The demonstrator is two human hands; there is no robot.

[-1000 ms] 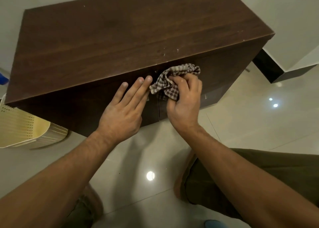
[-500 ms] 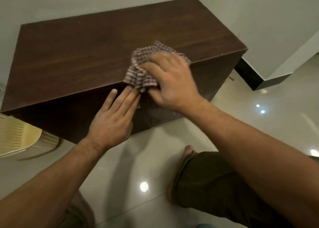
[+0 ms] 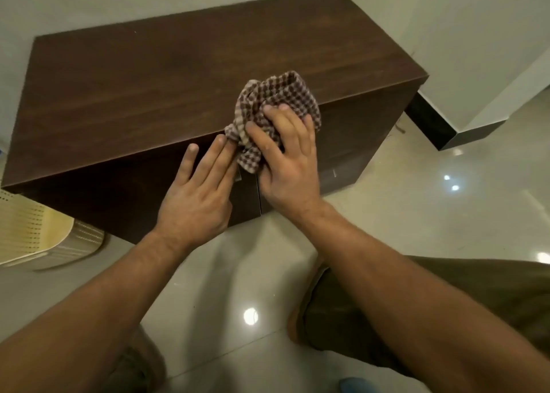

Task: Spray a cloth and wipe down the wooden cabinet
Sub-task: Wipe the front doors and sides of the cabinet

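Two hands, one cabinet [image 3: 148,89]: left hand [image 3: 195,202] flat, right hand [image 3: 290,166] seemingly curled round one cloth [image 3: 276,95].

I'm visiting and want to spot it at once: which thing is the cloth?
Find the big dark wooden cabinet. At the middle of its front top edge, the right hand holds the cloth. It is the only crumpled, checked thing there, brown and beige.
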